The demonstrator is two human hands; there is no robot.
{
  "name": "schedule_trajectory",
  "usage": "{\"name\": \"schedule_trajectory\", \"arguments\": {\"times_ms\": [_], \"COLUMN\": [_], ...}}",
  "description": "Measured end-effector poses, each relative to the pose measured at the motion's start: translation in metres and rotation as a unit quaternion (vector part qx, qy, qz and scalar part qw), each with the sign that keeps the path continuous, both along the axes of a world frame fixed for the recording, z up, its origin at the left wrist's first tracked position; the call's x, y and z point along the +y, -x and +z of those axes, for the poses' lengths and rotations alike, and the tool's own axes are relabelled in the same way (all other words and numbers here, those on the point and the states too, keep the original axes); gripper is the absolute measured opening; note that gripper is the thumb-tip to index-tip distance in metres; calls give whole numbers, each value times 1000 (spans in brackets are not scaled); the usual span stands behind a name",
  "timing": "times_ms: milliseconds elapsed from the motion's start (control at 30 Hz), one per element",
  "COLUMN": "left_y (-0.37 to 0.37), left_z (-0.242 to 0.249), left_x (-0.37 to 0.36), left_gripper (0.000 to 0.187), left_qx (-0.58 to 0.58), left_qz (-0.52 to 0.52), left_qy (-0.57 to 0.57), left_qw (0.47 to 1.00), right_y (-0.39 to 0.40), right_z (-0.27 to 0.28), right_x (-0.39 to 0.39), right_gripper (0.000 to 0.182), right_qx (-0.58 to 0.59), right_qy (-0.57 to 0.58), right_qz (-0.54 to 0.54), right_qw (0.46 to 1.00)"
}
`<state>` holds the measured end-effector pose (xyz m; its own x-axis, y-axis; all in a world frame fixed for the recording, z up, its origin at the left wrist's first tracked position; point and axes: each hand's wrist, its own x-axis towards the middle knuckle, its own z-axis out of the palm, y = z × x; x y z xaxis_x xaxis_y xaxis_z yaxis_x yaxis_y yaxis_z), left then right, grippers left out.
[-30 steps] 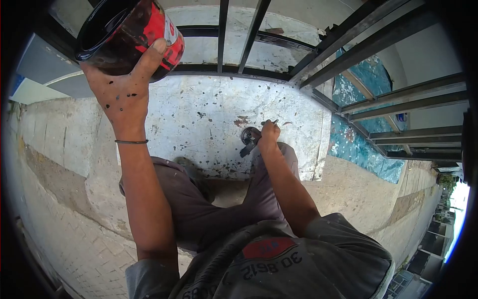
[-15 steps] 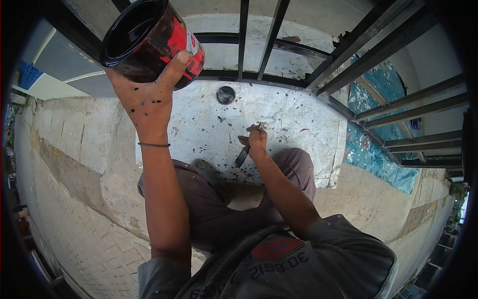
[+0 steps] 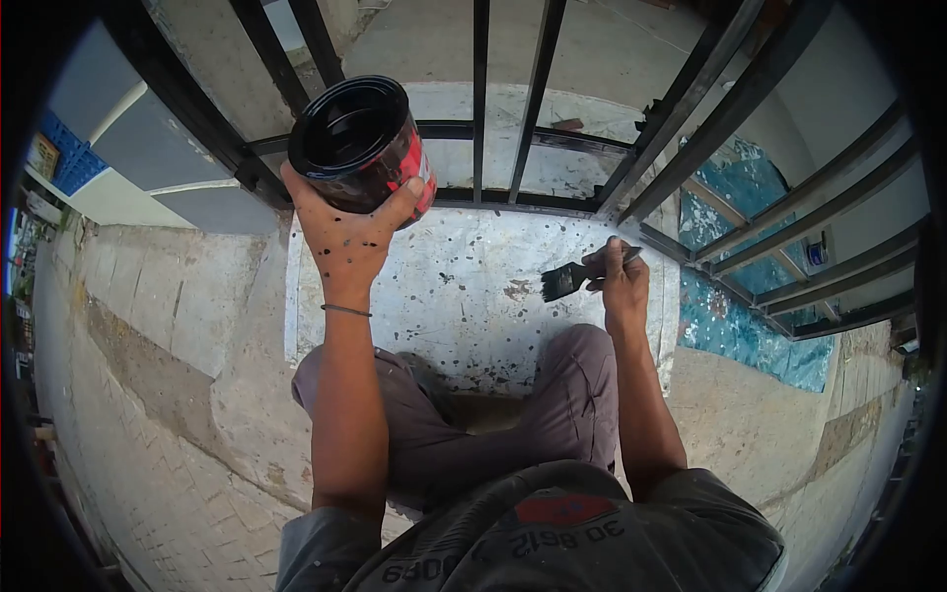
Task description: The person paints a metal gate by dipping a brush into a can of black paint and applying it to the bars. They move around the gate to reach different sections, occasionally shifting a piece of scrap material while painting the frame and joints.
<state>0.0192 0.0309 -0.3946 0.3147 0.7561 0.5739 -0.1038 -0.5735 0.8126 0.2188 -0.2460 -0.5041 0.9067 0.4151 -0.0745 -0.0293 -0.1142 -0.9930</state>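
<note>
My left hand (image 3: pixel 345 242), spotted with black drips, is wrapped round a paint can (image 3: pixel 380 163) with a red and black label. The can is held up in front of the gate, its open mouth towards me, with dark paint inside. In my right hand (image 3: pixel 624 281) is a paintbrush (image 3: pixel 564 282), gripped by its handle. Its black-coated bristles point left, over the white sheet (image 3: pixel 473 296) and apart from the can.
Dark metal bars of a gate (image 3: pixel 480 99) stand directly ahead, with more slanted bars (image 3: pixel 819 232) to the right. Beyond those lies a blue paint-spattered sheet (image 3: pixel 760 340). Grey and white panels (image 3: pixel 148 128) and a blue crate (image 3: pixel 74 163) are at left.
The can has come lower and to the right in view. My right hand has moved right, and the brush now points left rather than down. The round dark item on the sheet no longer shows.
</note>
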Motion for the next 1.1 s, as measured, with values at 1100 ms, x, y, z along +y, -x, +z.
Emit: {"name": "schedule_trajectory", "arguments": {"times_ms": [1100], "left_y": [-70], "left_z": [-40], "left_x": [-97], "left_gripper": [108], "left_qx": [68], "left_qz": [-195], "left_qy": [7], "left_qw": [978], "right_y": [4], "right_z": [222], "right_x": [69], "right_gripper": [29], "right_qx": [-489], "right_qy": [-36], "right_qz": [179], "right_qw": [853]}}
